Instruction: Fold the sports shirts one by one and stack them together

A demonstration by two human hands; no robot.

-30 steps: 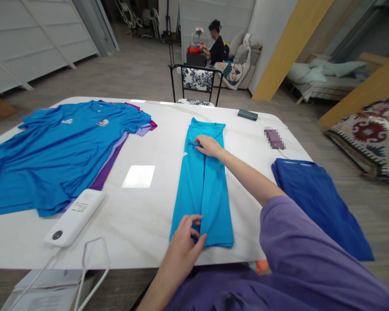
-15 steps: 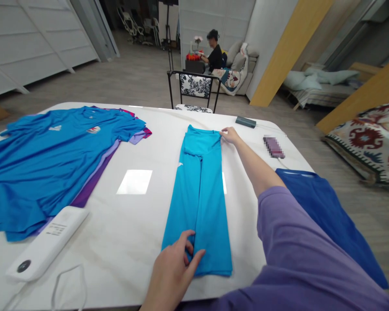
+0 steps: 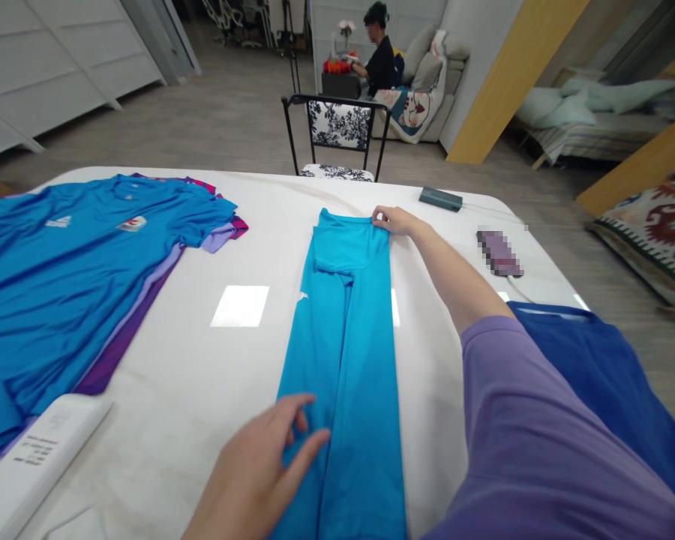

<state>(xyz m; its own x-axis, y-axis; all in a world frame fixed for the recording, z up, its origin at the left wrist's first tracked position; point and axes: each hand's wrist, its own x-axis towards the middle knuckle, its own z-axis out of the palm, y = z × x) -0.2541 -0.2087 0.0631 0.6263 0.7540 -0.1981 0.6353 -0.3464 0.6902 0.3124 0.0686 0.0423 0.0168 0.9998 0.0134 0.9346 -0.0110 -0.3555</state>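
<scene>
Turquoise leggings (image 3: 368, 360) lie lengthwise on the white table, waistband at the far end and legs side by side toward me. My right hand (image 3: 392, 220) reaches out and pinches the far right corner of the waistband between thumb and fingers. Over the lower left leg is my left hand (image 3: 264, 457), its thumb and fingers apart with nothing between them; whether it touches the fabric I cannot tell. A small white logo shows on the leggings' left edge.
Left on the table (image 3: 163, 420) lie a blue T-shirt (image 3: 90, 277) over purple garments and a white device (image 3: 39, 457). To the right are a dark power bank (image 3: 440, 199), a phone (image 3: 499, 253) and dark blue clothing (image 3: 601, 375). Beyond stand a chair (image 3: 339, 124) and a seated person (image 3: 381, 64).
My left hand has moved left and toward me along the leggings. My right hand still grips the waistband corner. The camera view has shifted closer, and the leggings' lower ends now run out of view.
</scene>
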